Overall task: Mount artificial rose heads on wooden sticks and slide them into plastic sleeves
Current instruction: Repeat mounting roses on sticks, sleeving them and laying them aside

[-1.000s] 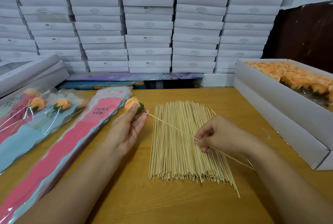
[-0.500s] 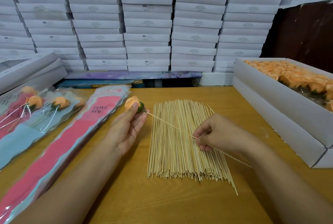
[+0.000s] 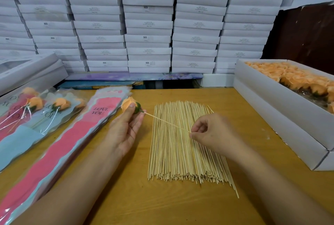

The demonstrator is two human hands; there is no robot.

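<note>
My left hand (image 3: 124,130) pinches an orange rose head (image 3: 128,104) at about 10 o'clock from the pile of wooden sticks (image 3: 184,143) on the surface (image 3: 180,205), while my right hand (image 3: 211,132) grips one stick (image 3: 166,122) whose tip is at the rose's green base. Empty pink plastic sleeves (image 3: 59,152) lie at 9 o'clock, and the box of rose heads (image 3: 282,105) sits at 2 o'clock

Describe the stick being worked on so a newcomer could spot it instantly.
Start at the fan of sticks mid-table. One stick crosses above it diagonally, pinched by the right hand. Unlike the others, its far end carries an orange rose head held by the left hand.
</note>
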